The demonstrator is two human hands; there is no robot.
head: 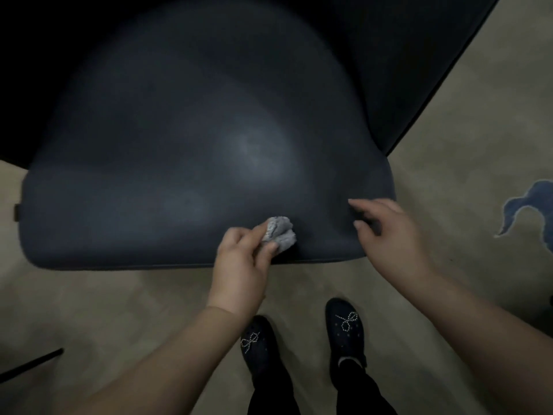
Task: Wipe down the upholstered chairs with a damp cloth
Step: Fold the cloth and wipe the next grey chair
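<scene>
A dark blue upholstered chair seat (167, 163) fills the upper half of the head view, its front edge facing me. My left hand (242, 259) grips a crumpled grey cloth (279, 233) and holds it against the seat near the front edge, right of the middle. My right hand (389, 232) hovers over or rests on the seat's front right corner with fingers spread and loosely straight, holding nothing. The chair's dark backrest and right arm (413, 70) rise behind the seat.
Beige carpet (119, 310) lies under the chair, with a blue pattern (529, 208) at the right. My two dark shoes (344, 327) stand just in front of the seat. A thin dark bar (30, 365) crosses the lower left.
</scene>
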